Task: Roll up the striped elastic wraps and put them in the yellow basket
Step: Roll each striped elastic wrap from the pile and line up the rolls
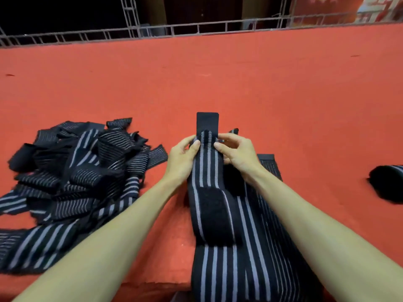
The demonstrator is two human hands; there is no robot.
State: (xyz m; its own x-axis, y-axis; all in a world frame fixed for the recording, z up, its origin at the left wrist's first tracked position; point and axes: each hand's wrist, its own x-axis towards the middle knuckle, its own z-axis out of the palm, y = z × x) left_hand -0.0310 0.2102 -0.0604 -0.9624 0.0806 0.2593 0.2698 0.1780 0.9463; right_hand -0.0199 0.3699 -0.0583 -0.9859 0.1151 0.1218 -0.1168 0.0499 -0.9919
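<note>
On the red cloth table top (283, 94), dead ahead of the camera, I log a black elastic wrap with grey lengthwise stripes (207, 166), held at its far end by both hands.

Left hand (182, 158): thumb pressed on the striped face at the wrap's left edge, other fingers curled under it, so a pinch. Right hand (236, 152): thumb on the wrap's right edge, fingers curled beneath, same pinch.

Just beyond the thumbs the striped part humps up over a plain black rectangular end tab (207, 122), which lies flat on the cloth pointing away from me. From the hands the wrap runs back toward the camera, carries a fuzzy black fastener patch (214, 212) partway along, and passes over the near table edge. I cannot tell how many layers sit under the thumbs.

- Touching the wrap's right side, partly beneath it: a second thin-striped black band (269, 168).
- Left of the wrap, near but apart: a loose heap of tangled black-and-grey striped wraps (87, 171).
- Well to the right of the wrap, cut by the frame edge: a dark rounded bundle (388, 184). I cannot tell whether it is rolled.
- Far beyond the wrap: a grey metal lattice rail (196, 29) borders the cloth.
</note>
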